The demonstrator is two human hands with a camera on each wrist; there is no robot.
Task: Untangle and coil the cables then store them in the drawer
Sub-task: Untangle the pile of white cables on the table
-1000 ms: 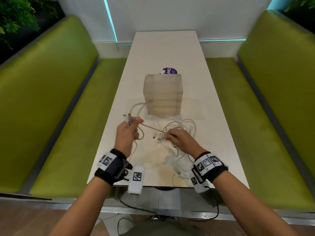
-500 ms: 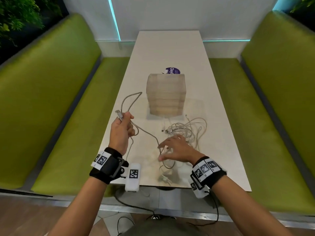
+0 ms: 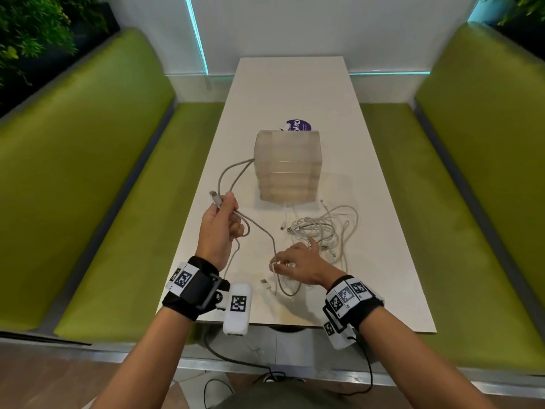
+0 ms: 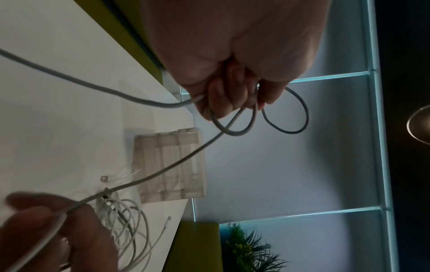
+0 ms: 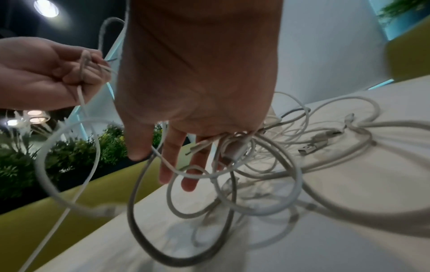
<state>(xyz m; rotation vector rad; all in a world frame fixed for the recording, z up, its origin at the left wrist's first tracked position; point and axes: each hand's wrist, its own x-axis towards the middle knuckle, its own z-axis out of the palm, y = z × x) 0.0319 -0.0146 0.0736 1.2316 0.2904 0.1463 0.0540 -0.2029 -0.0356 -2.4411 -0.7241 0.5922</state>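
Observation:
A grey cable (image 3: 259, 228) runs between my two hands above the white table (image 3: 295, 90). My left hand (image 3: 219, 219) grips it in a fist just behind its USB plug (image 3: 213, 197), with loops hanging from the fingers (image 4: 232, 92). My right hand (image 3: 295, 261) pinches the same cable (image 4: 181, 154) lower down, near the table's front. A tangled pile of white cables (image 3: 321, 228) lies just beyond the right hand, also under its fingers (image 5: 325, 143). The translucent drawer unit (image 3: 287, 166) stands behind, its drawers closed.
Green benches (image 3: 97, 178) flank the table on both sides. A purple sticker (image 3: 298, 125) lies behind the drawer unit. A grey cable loop (image 3: 233, 172) touches the unit's left side. The table's near edge (image 3: 295, 323) is close under my wrists.
My left hand has moved left and away with the plug, drawing the grey cable out of the pile. My right hand left the pile and came back toward the front edge, holding that cable.

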